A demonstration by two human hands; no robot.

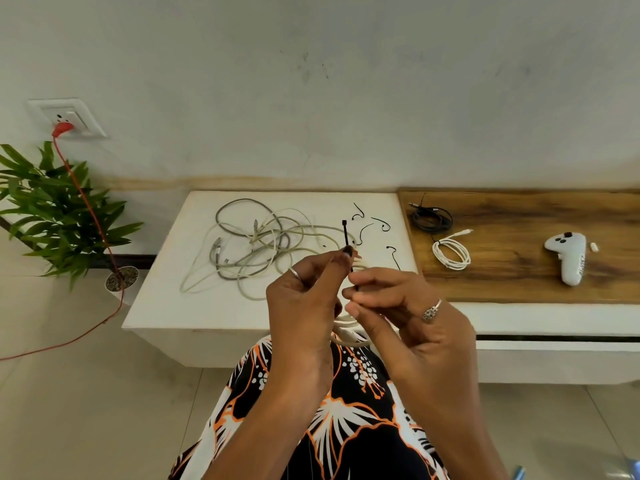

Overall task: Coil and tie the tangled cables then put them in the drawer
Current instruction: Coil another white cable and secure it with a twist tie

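Both hands work at chest height above the white cabinet top (166, 306). Left hand (304, 306) pinches a black cable tie (345, 233) upright between thumb and forefinger; right hand (398, 303) curls its fingers around the tie's lower end and a cream coiled cable (346, 336). Tangled grey cables (256, 244) lie on the cabinet top behind, loose ties (379, 223) beside them.

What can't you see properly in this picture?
Head view only:
- The white cable coil: mostly hidden behind both hands, left and right.
- The black tie: its lower end is covered by fingers.
- The drawer: not identifiable.
- The tangled cables: plugs too small to identify.
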